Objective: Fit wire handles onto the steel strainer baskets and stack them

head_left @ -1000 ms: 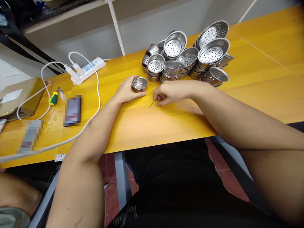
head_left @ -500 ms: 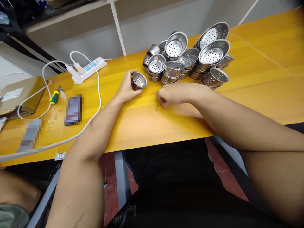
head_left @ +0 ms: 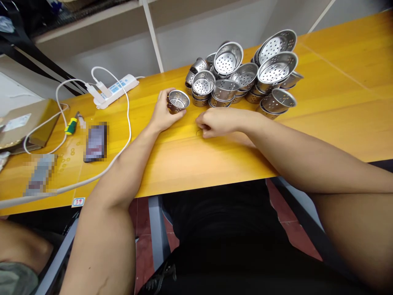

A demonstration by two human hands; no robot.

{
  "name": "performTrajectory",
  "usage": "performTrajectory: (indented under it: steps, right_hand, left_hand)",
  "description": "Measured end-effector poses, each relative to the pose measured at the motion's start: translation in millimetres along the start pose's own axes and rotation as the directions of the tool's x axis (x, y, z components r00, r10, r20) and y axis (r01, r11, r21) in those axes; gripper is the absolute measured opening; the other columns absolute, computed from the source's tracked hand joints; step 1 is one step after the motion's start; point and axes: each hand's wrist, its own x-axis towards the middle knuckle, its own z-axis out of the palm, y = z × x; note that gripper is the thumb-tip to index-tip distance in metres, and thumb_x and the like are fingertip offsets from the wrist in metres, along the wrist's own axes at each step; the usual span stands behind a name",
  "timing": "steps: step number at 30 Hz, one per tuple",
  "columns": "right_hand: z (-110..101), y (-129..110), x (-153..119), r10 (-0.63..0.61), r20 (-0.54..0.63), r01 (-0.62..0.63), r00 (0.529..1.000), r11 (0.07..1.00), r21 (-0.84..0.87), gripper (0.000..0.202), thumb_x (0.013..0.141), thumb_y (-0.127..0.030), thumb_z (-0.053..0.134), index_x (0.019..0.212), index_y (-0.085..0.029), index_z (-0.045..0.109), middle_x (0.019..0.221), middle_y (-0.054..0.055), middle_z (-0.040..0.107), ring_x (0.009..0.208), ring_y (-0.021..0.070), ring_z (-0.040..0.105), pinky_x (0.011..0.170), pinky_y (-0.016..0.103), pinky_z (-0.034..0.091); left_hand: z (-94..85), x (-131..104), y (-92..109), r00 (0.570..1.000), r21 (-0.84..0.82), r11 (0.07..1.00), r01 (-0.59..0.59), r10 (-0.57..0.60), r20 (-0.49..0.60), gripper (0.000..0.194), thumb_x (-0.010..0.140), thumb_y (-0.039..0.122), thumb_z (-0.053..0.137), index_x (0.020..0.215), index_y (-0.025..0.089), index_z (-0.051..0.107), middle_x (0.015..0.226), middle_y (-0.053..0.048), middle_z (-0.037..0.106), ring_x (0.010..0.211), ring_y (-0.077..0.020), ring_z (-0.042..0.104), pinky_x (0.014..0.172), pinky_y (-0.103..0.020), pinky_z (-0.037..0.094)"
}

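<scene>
A small perforated metal cup (head_left: 178,100) is gripped by my left hand (head_left: 164,114), its fingers and thumb round the sides, with the opening facing up. To its right, my right hand (head_left: 215,122) is closed in a pinch just above the yellow table (head_left: 184,164). A thin, dark, curved strand (head_left: 197,133) shows at its fingertips. Behind the right hand stand stacked perforated metal cups (head_left: 225,90) of several sizes. Larger perforated bowls (head_left: 276,69) are piled at the right of the group.
At the left are a white power strip (head_left: 118,89) with cables, a green and yellow screwdriver (head_left: 71,126), two blurred devices, and a cardboard box (head_left: 30,121). A grey partition (head_left: 196,37) runs behind the table. Another person's leg (head_left: 21,246) is at the lower left.
The cup in my left hand has tilted more upright and shifted slightly up and left. My right hand has moved a little left, towards the cup, with the strand.
</scene>
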Motion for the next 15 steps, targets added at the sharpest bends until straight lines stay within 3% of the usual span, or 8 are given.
performTrajectory:
  steps: [3, 6, 9, 15]
  right_hand:
    - [6, 13, 2, -0.055, -0.15, 0.097, 0.987, 0.952, 0.289, 0.015, 0.092, -0.019, 0.083, 0.093, -0.026, 0.069, 0.086, 0.002, 0.078, 0.083, 0.0235, 0.069, 0.082, 0.037, 0.046]
    - [12, 20, 3, -0.048, -0.298, 0.203, 0.953, 0.833, 0.515, 0.02, 0.092, -0.025, 0.087, 0.106, -0.025, 0.073, 0.09, 0.0, 0.078, 0.083, 0.0215, 0.068, 0.082, 0.035, 0.049]
    - [18, 23, 4, -0.016, -0.389, 0.266, 0.921, 0.756, 0.599, 0.026, 0.097, -0.038, 0.088, 0.118, -0.024, 0.08, 0.09, 0.0, 0.075, 0.08, 0.021, 0.064, 0.081, 0.036, 0.051]
    - [24, 22, 11, 0.097, -0.476, 0.284, 0.874, 0.692, 0.664, 0.04, 0.108, -0.067, 0.088, 0.111, -0.028, 0.078, 0.091, 0.005, 0.076, 0.082, 0.0253, 0.066, 0.078, 0.041, 0.058]
  left_hand:
    - [4.2, 1, -10, 1.0, -0.039, 0.999, 0.013, -0.013, 0.007, 0.104, 0.092, 0.089, 0.105, 0.167, 0.032, 0.061, 0.171, -0.017, 0.075, 0.163, -0.0436, 0.079, 0.14, -0.065, 0.068]
    - [7.8, 3, -19, 1.0, -0.055, 0.998, -0.007, 0.007, 0.007, 0.11, 0.094, 0.096, 0.099, 0.173, 0.032, 0.056, 0.173, -0.019, 0.074, 0.165, -0.0444, 0.079, 0.138, -0.066, 0.07]
    - [8.9, 4, -22, 1.0, -0.06, 0.998, -0.001, 0.001, -0.001, 0.11, 0.096, 0.096, 0.099, 0.174, 0.034, 0.054, 0.178, -0.019, 0.071, 0.168, -0.0448, 0.077, 0.138, -0.066, 0.072]
    - [9.3, 5, -11, 0.999, -0.096, 0.995, -0.035, 0.036, 0.002, 0.116, 0.092, 0.107, 0.094, 0.172, 0.034, 0.055, 0.18, -0.02, 0.069, 0.172, -0.0453, 0.075, 0.139, -0.065, 0.071]
